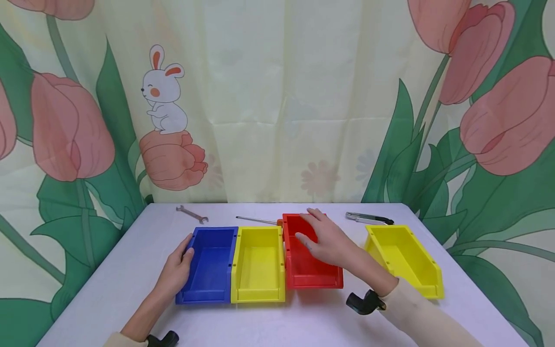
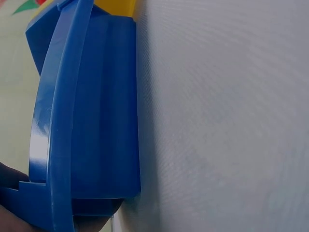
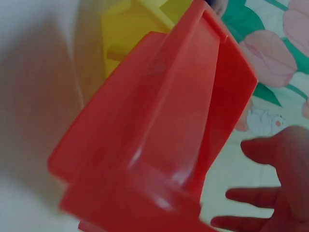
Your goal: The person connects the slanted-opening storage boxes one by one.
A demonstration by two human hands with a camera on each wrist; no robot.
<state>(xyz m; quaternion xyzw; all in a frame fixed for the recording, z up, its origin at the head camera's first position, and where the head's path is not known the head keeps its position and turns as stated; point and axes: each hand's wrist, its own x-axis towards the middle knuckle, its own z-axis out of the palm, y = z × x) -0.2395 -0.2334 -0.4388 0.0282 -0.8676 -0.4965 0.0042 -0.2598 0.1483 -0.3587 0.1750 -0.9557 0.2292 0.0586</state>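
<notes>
My left hand grips the left rim of a blue bin, the thumb on its inner side. In the left wrist view, the blue bin shows its outer wall close along the tabletop. A yellow bin stands against the blue one. Beside it, a red bin sits slightly askew, its front edge farther back and a shadow below. Over the red bin my right hand is spread. In the right wrist view, the right hand's fingers are apart from the tilted red bin.
A second yellow bin stands at the right, angled. Behind the bins lie a wrench, a screwdriver partly hidden by the red bin, and a black and silver hand tool. A printed curtain hangs behind the table.
</notes>
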